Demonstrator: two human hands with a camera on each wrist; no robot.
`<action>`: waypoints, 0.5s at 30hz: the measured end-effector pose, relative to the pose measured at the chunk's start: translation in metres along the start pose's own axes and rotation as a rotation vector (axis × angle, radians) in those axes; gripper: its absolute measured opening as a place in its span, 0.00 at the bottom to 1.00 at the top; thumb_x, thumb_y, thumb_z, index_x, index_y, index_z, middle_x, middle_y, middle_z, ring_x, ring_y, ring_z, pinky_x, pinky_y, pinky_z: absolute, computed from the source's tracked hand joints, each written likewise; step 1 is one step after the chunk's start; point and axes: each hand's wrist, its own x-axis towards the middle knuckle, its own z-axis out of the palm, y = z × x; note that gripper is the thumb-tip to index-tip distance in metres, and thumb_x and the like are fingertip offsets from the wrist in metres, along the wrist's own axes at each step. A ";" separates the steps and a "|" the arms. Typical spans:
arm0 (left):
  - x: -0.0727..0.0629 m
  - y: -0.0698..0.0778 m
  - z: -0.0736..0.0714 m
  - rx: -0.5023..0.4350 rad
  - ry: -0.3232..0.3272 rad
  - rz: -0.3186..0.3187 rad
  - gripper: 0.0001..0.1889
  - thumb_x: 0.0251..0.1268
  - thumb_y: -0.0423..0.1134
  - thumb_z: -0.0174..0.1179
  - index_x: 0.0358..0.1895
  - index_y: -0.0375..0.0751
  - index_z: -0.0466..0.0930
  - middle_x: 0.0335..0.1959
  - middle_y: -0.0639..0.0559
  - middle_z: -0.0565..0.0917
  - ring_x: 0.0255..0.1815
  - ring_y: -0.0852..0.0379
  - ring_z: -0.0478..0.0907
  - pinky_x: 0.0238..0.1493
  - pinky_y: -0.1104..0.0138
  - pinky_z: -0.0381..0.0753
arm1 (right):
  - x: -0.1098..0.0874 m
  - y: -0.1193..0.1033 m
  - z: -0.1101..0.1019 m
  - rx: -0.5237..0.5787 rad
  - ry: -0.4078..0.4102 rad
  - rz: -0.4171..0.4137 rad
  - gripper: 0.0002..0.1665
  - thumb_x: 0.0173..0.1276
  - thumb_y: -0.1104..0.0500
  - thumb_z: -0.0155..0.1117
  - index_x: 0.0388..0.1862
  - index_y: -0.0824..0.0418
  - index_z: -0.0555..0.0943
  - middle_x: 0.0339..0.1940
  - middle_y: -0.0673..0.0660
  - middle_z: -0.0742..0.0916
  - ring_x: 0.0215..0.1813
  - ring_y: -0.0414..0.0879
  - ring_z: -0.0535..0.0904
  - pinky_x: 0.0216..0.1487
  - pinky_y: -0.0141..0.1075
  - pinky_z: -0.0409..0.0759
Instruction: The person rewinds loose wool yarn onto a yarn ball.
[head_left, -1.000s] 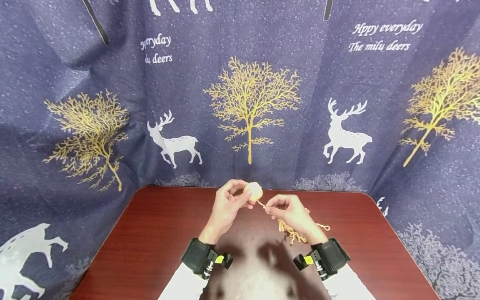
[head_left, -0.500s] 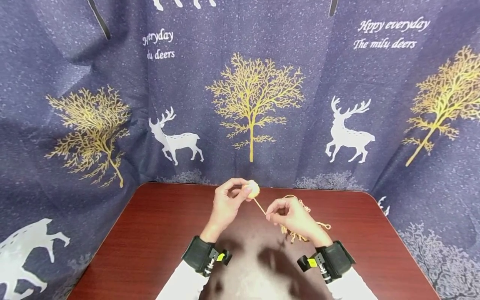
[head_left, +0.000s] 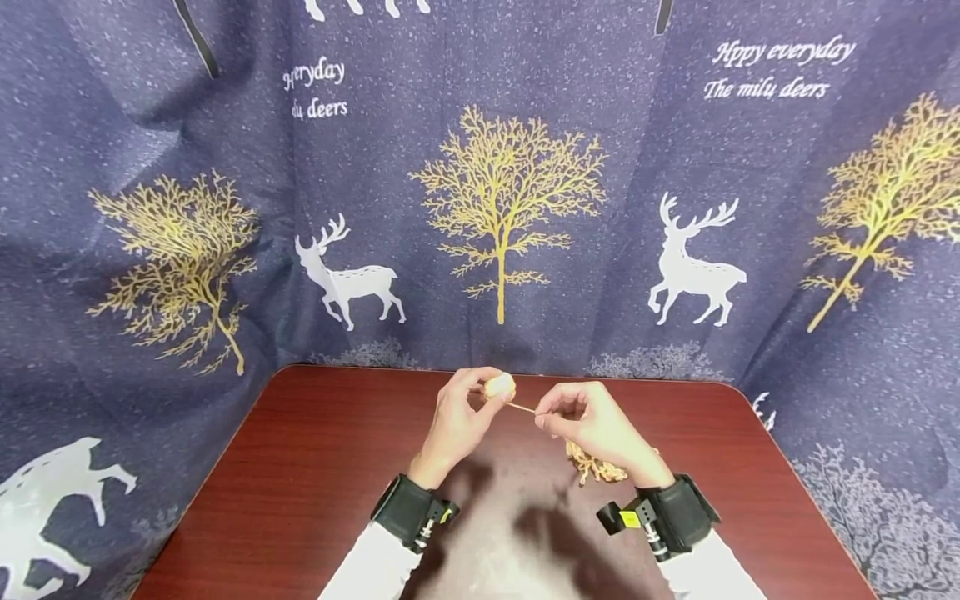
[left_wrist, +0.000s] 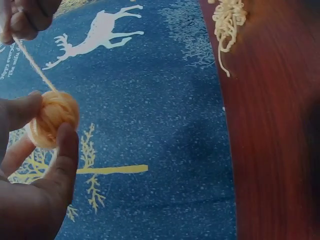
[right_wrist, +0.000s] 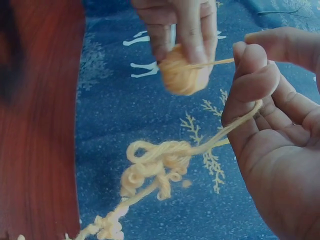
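A small ball of pale orange yarn (left_wrist: 56, 117) is pinched between the thumb and fingers of my left hand (head_left: 459, 421), above the far part of the table. From the ball a taut strand (head_left: 522, 408) runs to my right hand (head_left: 592, 421), whose thumb and fingertips pinch it. In the right wrist view the yarn passes through the right hand and trails down into a loose, curly tangle (right_wrist: 157, 167). Seen from the head, that heap of yarn (head_left: 592, 463) is partly hidden behind the right hand and wrist.
The reddish-brown table (head_left: 285, 467) has rounded far corners. Right behind it hangs a dark blue curtain (head_left: 525, 350) printed with deer and trees. Each wrist wears a black strap with a camera (head_left: 618, 517).
Both hands stay close together above the table. The strand between them, sloping more steeply half a second ago, is now nearly level. The left hand has turned the ball slightly.
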 end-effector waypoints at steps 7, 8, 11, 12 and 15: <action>-0.004 -0.003 0.000 0.014 -0.091 -0.009 0.14 0.60 0.33 0.72 0.49 0.39 0.86 0.40 0.48 0.85 0.40 0.51 0.84 0.41 0.58 0.88 | 0.003 -0.002 -0.001 0.009 0.043 -0.001 0.03 0.63 0.69 0.70 0.36 0.65 0.86 0.27 0.54 0.88 0.27 0.43 0.84 0.27 0.35 0.85; -0.004 -0.003 0.001 0.014 -0.105 -0.015 0.14 0.60 0.32 0.72 0.49 0.39 0.86 0.40 0.48 0.85 0.41 0.51 0.84 0.42 0.58 0.88 | 0.003 -0.002 -0.001 0.011 0.049 -0.001 0.03 0.62 0.69 0.70 0.36 0.66 0.86 0.27 0.54 0.88 0.27 0.43 0.84 0.27 0.35 0.84; -0.006 -0.002 0.001 -0.007 -0.152 -0.050 0.15 0.59 0.30 0.72 0.50 0.36 0.85 0.41 0.46 0.85 0.43 0.49 0.84 0.45 0.62 0.88 | 0.005 -0.001 -0.002 0.020 0.070 -0.002 0.04 0.62 0.69 0.71 0.36 0.65 0.86 0.27 0.55 0.88 0.26 0.43 0.83 0.27 0.35 0.84; -0.006 0.000 0.002 -0.018 -0.168 -0.069 0.16 0.59 0.29 0.72 0.50 0.35 0.84 0.42 0.45 0.85 0.43 0.48 0.85 0.45 0.64 0.88 | 0.006 -0.001 -0.003 0.028 0.075 -0.004 0.04 0.61 0.70 0.71 0.36 0.65 0.86 0.27 0.55 0.88 0.26 0.43 0.83 0.26 0.35 0.84; -0.006 0.003 0.002 -0.049 -0.225 -0.133 0.16 0.58 0.29 0.73 0.49 0.32 0.83 0.42 0.43 0.86 0.40 0.50 0.86 0.42 0.69 0.87 | 0.011 -0.001 -0.004 0.048 0.088 -0.013 0.04 0.62 0.70 0.71 0.36 0.66 0.86 0.26 0.54 0.88 0.25 0.42 0.82 0.25 0.35 0.83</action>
